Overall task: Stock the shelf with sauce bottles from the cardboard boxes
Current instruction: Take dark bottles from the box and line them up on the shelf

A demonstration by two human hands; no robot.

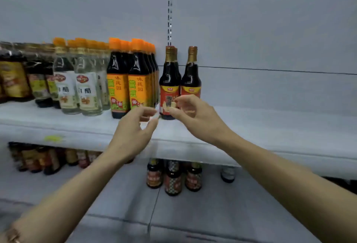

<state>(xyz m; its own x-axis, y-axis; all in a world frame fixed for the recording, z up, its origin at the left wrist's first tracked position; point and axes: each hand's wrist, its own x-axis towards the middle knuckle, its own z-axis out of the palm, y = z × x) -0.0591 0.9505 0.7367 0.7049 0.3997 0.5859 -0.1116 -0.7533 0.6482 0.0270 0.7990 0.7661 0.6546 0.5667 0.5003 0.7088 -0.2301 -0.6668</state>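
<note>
Head view: a white shelf [270, 126] runs across the middle, w/ a grey back panel behind it. Two dark sauce bottles [170, 80] w/ gold caps and red labels stand upright near the shelf's front edge, close beside each other; a 3rd cap of the same kind shows just behind the left one. To their left stand rows of orange-cap bottles [138, 76] w/ orange labels, then clear bottles [87, 88] w/ white labels, then darker bottles [13, 80] at the far left, a bit blurred.

The left hand [133, 132] reaches up in front of the shelf edge, fingers loosely curved and spread, grasping nothing; its fingertips are just beside the base of the nearest orange-label bottle and the left red-label one. The right hand [193, 115] is in front of the lower part of both red-label bottles, fingers relaxed and half bent; it looks released, though contact w/ the labels cannot be told for sure.

On the lower shelf [116, 194] stand small dark bottles [172, 181] in a group of three, and more bottles [44, 159] at the left, blurred
</note>
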